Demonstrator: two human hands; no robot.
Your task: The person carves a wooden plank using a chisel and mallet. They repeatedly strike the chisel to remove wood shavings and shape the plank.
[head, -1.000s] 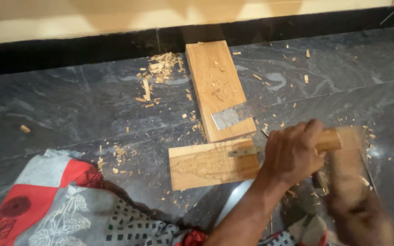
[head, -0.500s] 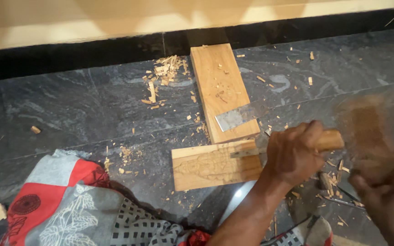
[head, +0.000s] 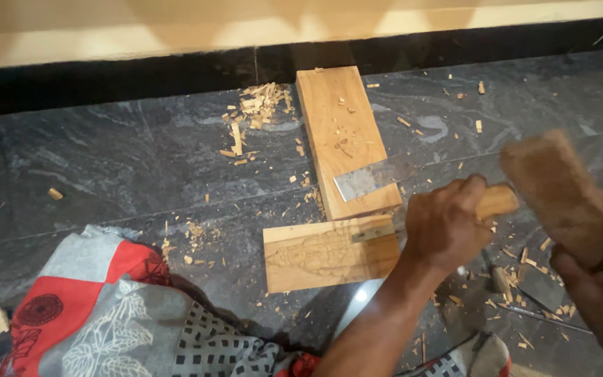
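You worked on a dark marbled stone floor (head: 120,160). On it lay a long plank (head: 340,132) reaching toward the black skirting (head: 141,73), and a shorter carved board (head: 326,253) crosswise just below it. Wood chips (head: 256,112) were heaped left of the plank — more scattered about. A patterned cloth (head: 106,314) covered the near floor.

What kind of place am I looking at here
Likely a home floor used for wood carving: dark stone floor by a wall, wood chips scattered about, and a carved board under a chisel.

Home floor woodcarving spot: dark stone floor (head: 141,160), wood chips (head: 256,105).
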